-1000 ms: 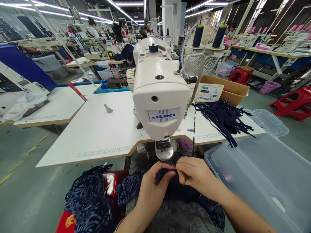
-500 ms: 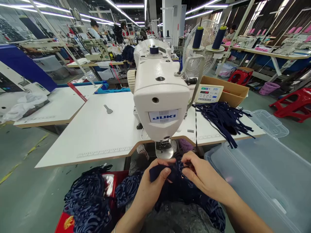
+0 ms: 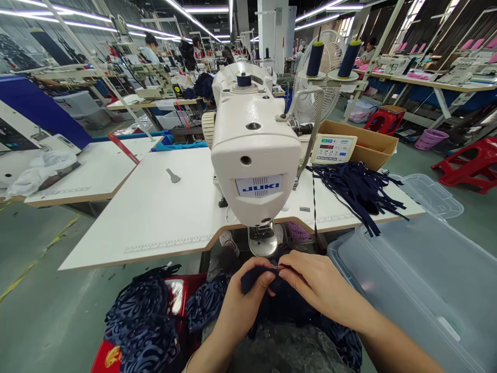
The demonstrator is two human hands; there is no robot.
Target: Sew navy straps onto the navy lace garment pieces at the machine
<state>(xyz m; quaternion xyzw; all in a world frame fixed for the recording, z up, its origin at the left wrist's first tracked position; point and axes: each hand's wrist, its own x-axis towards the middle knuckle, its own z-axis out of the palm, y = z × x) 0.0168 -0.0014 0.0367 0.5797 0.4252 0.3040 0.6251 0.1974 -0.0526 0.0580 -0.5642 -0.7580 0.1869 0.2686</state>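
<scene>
My left hand (image 3: 243,303) and my right hand (image 3: 316,282) meet just below the needle area of a white JUKI sewing machine (image 3: 254,150). Both pinch a piece of navy blue fabric (image 3: 254,277) held over my lap, fingers closed on its top edge. A thin navy cord (image 3: 313,207) hangs down from the table edge towards my right hand. More navy patterned fabric (image 3: 145,318) is heaped at my left over a red stool.
The white table (image 3: 163,207) carries a pile of navy strips (image 3: 355,189), a control panel (image 3: 334,148) and a cardboard box (image 3: 368,142). A clear plastic bin lid (image 3: 419,280) lies at my right. Thread cones, a fan and other workstations with people stand behind.
Both hands stayed together on the navy piece; the fabric was lifted and spread slightly half a second ago, and is now pinched closer together again under the machine head.
</scene>
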